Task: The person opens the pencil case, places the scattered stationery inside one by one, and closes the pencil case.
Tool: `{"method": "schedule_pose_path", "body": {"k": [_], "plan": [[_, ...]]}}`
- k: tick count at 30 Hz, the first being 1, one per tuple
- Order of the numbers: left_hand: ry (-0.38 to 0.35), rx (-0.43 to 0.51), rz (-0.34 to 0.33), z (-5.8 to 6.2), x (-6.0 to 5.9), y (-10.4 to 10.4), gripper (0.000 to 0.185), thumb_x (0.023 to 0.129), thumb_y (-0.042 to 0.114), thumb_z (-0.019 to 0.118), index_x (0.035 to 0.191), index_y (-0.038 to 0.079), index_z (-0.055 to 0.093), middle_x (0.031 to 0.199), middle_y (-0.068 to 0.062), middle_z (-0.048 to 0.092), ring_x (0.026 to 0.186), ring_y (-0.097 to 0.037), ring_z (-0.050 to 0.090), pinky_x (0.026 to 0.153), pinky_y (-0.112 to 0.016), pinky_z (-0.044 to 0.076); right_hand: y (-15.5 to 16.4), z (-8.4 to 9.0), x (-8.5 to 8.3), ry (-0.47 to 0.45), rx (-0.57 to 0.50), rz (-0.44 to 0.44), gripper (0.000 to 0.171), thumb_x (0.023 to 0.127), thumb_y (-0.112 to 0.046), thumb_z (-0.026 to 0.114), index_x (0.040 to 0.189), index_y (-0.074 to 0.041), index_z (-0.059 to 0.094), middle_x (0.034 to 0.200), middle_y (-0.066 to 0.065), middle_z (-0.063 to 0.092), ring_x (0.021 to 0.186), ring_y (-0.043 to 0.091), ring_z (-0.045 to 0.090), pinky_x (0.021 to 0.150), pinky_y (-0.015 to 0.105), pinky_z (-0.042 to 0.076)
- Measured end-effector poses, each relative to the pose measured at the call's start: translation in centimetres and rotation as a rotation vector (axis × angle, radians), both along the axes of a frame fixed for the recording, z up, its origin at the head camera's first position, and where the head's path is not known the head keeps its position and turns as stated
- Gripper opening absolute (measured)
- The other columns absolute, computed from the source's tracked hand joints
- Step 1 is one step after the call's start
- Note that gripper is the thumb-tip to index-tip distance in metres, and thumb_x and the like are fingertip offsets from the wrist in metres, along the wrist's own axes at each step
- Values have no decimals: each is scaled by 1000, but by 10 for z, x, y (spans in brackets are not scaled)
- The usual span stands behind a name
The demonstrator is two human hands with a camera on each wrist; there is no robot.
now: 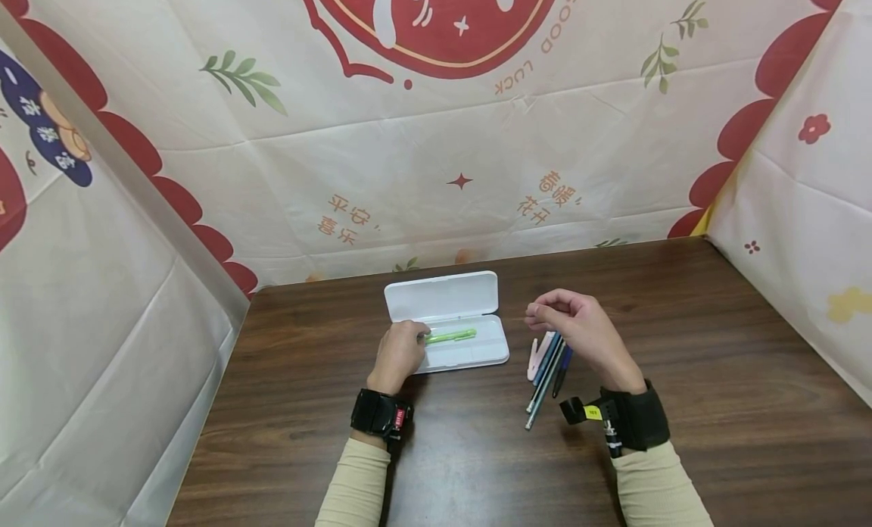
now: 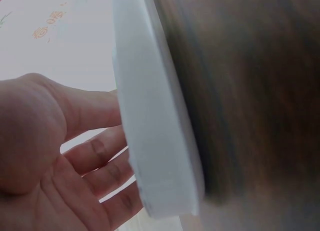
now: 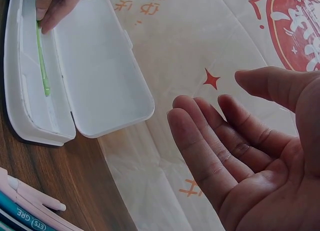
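A white pencil case [image 1: 470, 354] lies with its lid [image 1: 443, 296] raised at the back. Inside it is a light green pen [image 1: 453, 336]. My left hand [image 1: 398, 353] reaches over the case's left end and pinches the pen's left end; in the left wrist view the case wall hides the fingertips. My right hand [image 1: 579, 322] hovers right of the case with fingers loosely bent and nothing between them, as the right wrist view also shows. Below it lie several pencils [image 1: 543, 387], a dark blue pen [image 1: 562, 369] and a pink V-shaped item [image 1: 536, 357].
Brown wood-grain table [image 1: 477, 466] under everything. A printed cloth [image 1: 422, 163] hangs along its back edge, and more cloth [image 1: 123, 345] hangs at the left and right. Black camera straps [image 1: 636, 417] sit on both wrists.
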State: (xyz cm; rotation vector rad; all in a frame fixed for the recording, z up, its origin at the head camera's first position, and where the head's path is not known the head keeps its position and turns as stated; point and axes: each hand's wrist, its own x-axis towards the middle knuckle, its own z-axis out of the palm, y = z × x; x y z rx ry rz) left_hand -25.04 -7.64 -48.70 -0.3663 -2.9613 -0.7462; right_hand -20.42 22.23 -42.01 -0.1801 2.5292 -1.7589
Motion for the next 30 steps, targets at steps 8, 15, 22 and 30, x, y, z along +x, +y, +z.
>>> {"method": "schedule_pose_path", "body": {"k": [8, 15, 22, 30], "plan": [[3, 5, -1, 2, 1, -1, 22, 88, -3, 66, 105, 7, 77, 108, -9, 74, 99, -22, 68, 81, -39, 54, 0, 2, 1, 6, 8, -4, 35, 99, -35, 60, 115, -4, 65, 108, 13, 73, 93, 15, 72, 89, 28, 54], [32, -8, -11, 2, 0, -1, 20, 88, 0, 70, 105, 8, 77, 106, -8, 74, 100, -22, 69, 82, -40, 55, 3, 4, 1, 5, 37, -12, 36, 99, -36, 61, 116, -4, 64, 109, 13, 72, 94, 15, 72, 90, 30, 54], [61, -13, -12, 6, 2, -1, 17, 88, 4, 72, 104, 8, 77, 103, -7, 75, 96, -22, 70, 77, -38, 56, 7, 3, 0, 23, 89, -41, 36, 98, -37, 61, 114, -5, 65, 108, 13, 73, 96, 22, 72, 90, 36, 54], [96, -15, -16, 11, 3, 0, 14, 90, 10, 73, 102, 8, 78, 102, -6, 75, 95, -22, 71, 77, -38, 56, 17, -2, 1, 26, 161, -116, 39, 97, -43, 61, 112, -7, 66, 105, 16, 72, 93, 25, 70, 79, 26, 54]]}}
